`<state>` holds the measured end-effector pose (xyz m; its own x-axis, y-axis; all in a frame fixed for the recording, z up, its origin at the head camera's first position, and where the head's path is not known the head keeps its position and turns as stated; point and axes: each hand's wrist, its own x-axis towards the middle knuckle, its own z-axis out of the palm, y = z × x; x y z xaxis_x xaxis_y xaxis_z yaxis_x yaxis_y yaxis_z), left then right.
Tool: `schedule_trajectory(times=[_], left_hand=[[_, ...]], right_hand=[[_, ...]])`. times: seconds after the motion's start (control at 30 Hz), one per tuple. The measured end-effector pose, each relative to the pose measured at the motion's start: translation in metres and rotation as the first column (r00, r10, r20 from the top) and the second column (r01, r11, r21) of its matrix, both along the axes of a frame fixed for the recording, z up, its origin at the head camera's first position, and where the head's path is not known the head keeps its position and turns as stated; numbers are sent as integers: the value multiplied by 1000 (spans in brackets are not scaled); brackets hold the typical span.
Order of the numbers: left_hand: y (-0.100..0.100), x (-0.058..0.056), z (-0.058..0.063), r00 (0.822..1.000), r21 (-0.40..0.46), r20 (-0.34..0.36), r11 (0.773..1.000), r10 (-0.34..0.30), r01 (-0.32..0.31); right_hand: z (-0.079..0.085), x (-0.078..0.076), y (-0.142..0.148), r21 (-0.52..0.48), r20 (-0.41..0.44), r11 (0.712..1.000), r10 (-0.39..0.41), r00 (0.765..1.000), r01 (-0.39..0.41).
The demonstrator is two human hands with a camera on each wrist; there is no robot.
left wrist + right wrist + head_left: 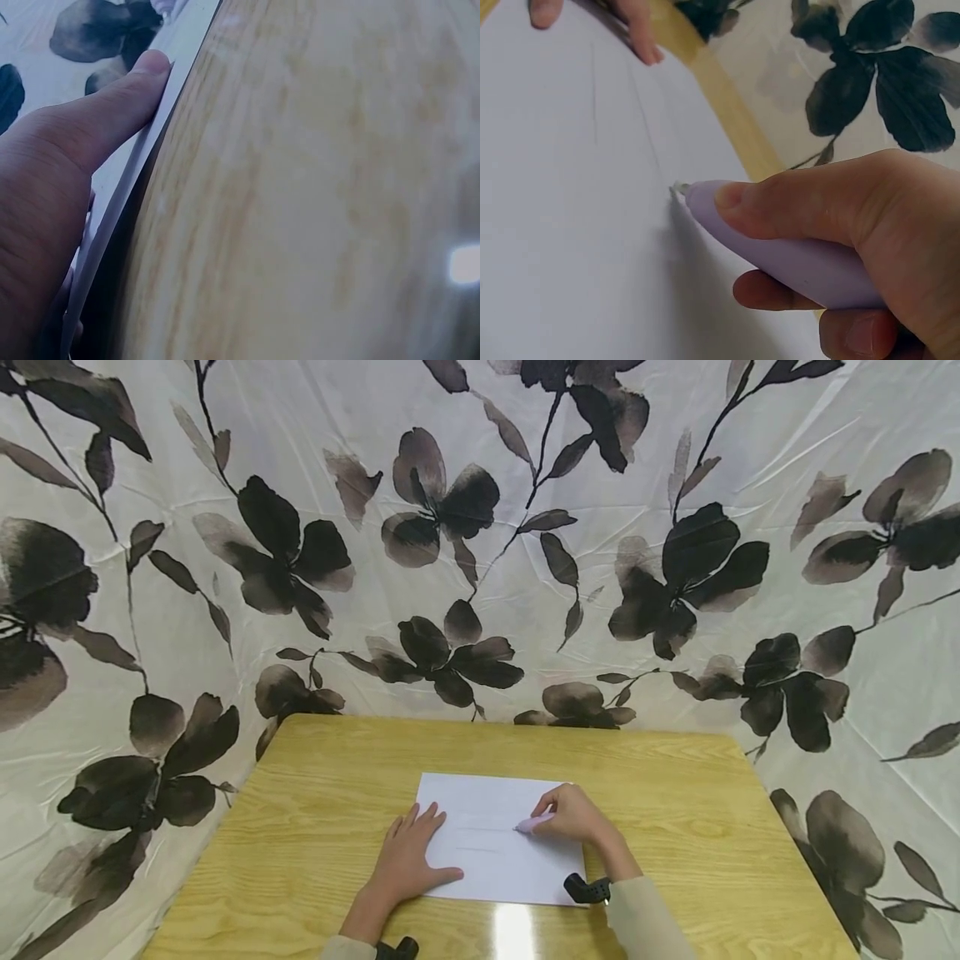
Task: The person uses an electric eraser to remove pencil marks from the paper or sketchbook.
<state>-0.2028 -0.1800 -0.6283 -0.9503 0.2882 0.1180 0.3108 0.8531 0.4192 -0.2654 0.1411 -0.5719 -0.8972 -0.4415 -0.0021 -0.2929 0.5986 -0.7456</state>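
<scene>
A white sheet of paper [510,872] lies on the table with two faint, thin lines across it. My left hand [405,857] rests spread on the paper's left side; in the left wrist view its thumb [124,101] lies along the near edge. Over the right part, my right hand [576,814] pinches a chunky lilac pen-shaped tool [795,262] between thumb and fingers. Its small pale tip [680,188] meets the paper at the end of the longer line [646,120]. The curled fingers hide the tool's rear end.
The yellow wood-grain table [337,777] extends around the sheet on all sides. Behind it and at both sides hangs a pale cloth [555,610] printed with dark flowers. A black wrist camera [587,889] sits by the right sleeve, over the paper's near right corner.
</scene>
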Motion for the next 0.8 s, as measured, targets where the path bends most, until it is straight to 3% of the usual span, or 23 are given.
schedule_trajectory(times=[0.6,0.8], left_hand=[[2,0,3,1000,-29,4,999,12,-12],[3,1,2,1000,-41,-5,999,10,-10]], right_hand=[[-1,-3,-4,-4,10,1000,29,1000,-29],[-1,1,0,-25,21,1000,1,1000,-1]])
